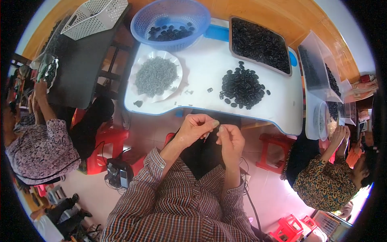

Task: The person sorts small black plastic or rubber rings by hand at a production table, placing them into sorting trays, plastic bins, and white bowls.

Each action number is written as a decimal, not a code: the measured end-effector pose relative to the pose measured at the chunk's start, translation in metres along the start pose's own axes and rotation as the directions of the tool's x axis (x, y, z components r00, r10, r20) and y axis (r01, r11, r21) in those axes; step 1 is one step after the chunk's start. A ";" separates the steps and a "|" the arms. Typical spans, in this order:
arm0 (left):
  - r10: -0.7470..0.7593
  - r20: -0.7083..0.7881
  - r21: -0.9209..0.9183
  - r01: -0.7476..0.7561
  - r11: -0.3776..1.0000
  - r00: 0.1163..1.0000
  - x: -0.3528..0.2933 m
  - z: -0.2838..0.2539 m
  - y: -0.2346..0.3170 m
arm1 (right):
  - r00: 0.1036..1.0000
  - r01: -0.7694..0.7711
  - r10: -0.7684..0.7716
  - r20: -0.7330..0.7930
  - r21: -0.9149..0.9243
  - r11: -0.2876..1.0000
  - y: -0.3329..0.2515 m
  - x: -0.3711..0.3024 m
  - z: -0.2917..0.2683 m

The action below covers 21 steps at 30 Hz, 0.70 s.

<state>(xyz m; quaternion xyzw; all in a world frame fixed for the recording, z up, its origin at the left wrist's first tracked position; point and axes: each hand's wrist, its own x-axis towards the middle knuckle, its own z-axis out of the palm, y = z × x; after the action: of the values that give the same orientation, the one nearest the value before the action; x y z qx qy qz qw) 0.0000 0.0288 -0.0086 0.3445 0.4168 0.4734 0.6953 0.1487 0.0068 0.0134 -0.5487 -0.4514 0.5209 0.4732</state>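
My left hand [198, 128] and my right hand [231, 142] meet over my lap, just short of the table's near edge. Both are closed, thumb against fingers. A tiny dark piece seems to sit between the fingertips, too small to name. Beyond them on the white table [193, 72] lies a heap of small black oval pieces [242, 86]. To its left, a white scalloped plate [177, 66] holds a mound of small clear-grey pieces [155, 76]. One loose dark piece [209, 90] rests between plate and heap.
A blue perforated basket [171, 20] with black ovals stands at the back. Behind the heap is a tray [261, 44] full of black parts. Clear bins [318, 68] stand at the right. Other people sit left [44, 149] and right [326, 181], near red stools [274, 151].
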 end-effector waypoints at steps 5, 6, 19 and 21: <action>0.031 -0.085 -0.006 -0.031 0.999 0.996 -0.002 0.005 -0.003 | 1.000 0.004 -0.004 0.008 0.055 0.998 0.001 -0.001 0.006; 0.036 -0.101 -0.051 -0.041 0.998 0.994 -0.001 0.006 -0.005 | 1.000 0.015 -0.015 -0.003 0.058 0.998 0.002 -0.002 0.008; 0.040 -0.066 -0.092 -0.046 0.995 0.997 -0.003 0.002 -0.013 | 1.000 0.022 -0.022 -0.010 0.043 0.999 0.004 -0.002 0.006; 0.049 -0.061 -0.043 -0.052 0.998 0.997 -0.005 0.001 -0.009 | 0.999 0.043 -0.043 0.019 -0.013 0.999 0.005 -0.002 0.006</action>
<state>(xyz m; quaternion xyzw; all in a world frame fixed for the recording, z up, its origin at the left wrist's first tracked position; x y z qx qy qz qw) 0.0037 0.0212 -0.0147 0.3249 0.4181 0.5103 0.6777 0.1431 0.0046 0.0084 -0.5370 -0.4711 0.5127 0.4762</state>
